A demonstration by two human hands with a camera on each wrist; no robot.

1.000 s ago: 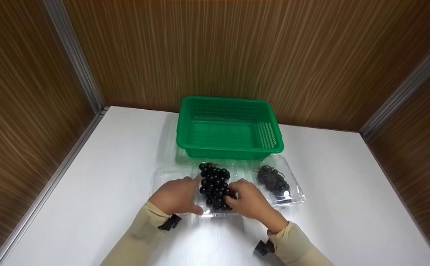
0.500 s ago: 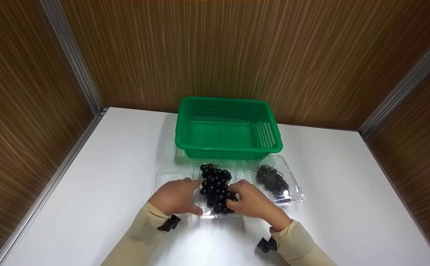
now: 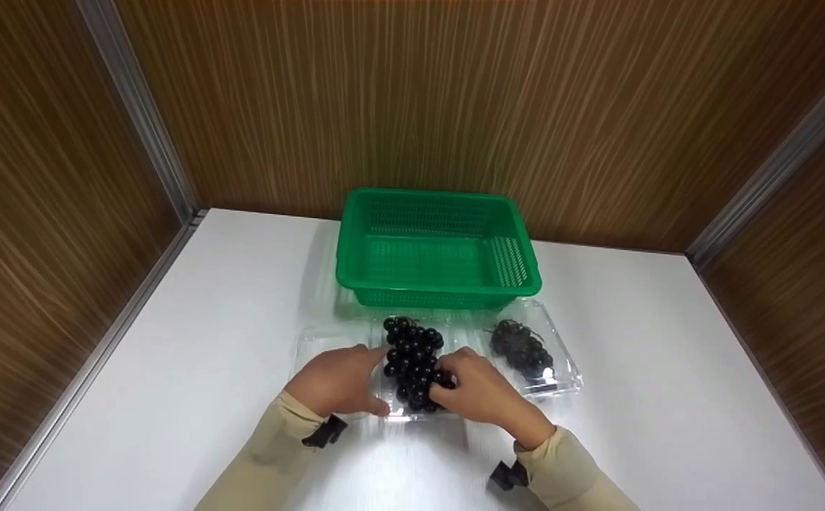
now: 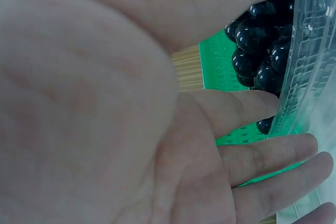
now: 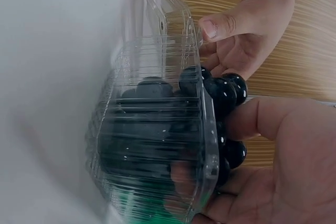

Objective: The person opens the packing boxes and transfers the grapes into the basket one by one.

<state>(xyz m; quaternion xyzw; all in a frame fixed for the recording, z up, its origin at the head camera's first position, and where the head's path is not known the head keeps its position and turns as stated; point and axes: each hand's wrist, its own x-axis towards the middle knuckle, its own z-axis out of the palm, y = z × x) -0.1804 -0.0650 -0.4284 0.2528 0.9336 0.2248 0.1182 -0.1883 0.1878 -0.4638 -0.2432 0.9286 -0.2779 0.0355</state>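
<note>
A bunch of dark grapes (image 3: 408,358) lies in a clear plastic clamshell box (image 3: 396,413), some grapes standing above its rim. My right hand (image 3: 478,387) reaches over the box's right side and grips the near part of the bunch. Its thumb and fingers curl round grapes at the rim, some fingers inside the box wall in the right wrist view. The left hand (image 3: 335,381) rests at the box's left side, over the lid's hinge. In the left wrist view its fingers (image 4: 268,153) are nearly straight, fingertips right at the rim beside the grapes (image 4: 257,38).
Behind the box stands a green perforated basket (image 3: 440,289) with nothing in it. To the right, a second clear box (image 3: 561,387) holds another bunch of dark grapes (image 3: 522,348). Wood-grain panels (image 3: 426,92) enclose the white table (image 3: 632,341).
The right hand and the near end of the bunch have shifted slightly right, then back left. My left hand has stayed at the box's side.
</note>
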